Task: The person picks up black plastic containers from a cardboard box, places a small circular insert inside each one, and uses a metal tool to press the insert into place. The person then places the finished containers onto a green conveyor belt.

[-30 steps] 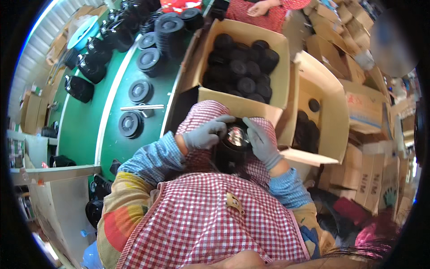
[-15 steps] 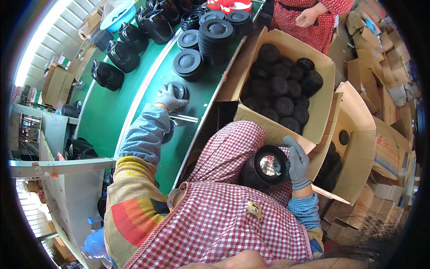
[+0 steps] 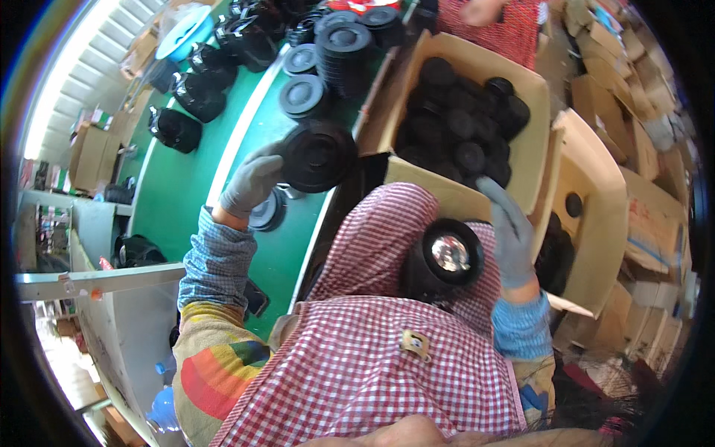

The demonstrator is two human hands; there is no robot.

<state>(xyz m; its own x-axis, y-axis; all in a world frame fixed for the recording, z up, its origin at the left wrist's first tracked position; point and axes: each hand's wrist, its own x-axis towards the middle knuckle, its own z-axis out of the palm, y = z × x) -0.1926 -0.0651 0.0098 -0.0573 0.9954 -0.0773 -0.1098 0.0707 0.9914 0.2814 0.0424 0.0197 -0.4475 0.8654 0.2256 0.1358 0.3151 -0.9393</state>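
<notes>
My left hand (image 3: 252, 181), in a grey glove, holds a round black disc-shaped cover (image 3: 316, 156) up above the green belt (image 3: 186, 190). My right hand (image 3: 509, 235), also gloved, rests against a black cylindrical part with a shiny centre (image 3: 445, 258) that sits on my red-checked apron (image 3: 380, 357) in my lap. Another black disc (image 3: 267, 211) lies on the belt just below my left hand.
An open cardboard box (image 3: 536, 97) full of black round parts stands ahead. Stacks of black discs (image 3: 345, 46) and black housings (image 3: 177, 128) line the belt. More cardboard boxes (image 3: 655, 216) pile at the right. Another person in red checks (image 3: 488, 22) stands beyond the box.
My left hand picked a black disc off the belt and lifted it. My right hand stayed on the black cylindrical part in my lap.
</notes>
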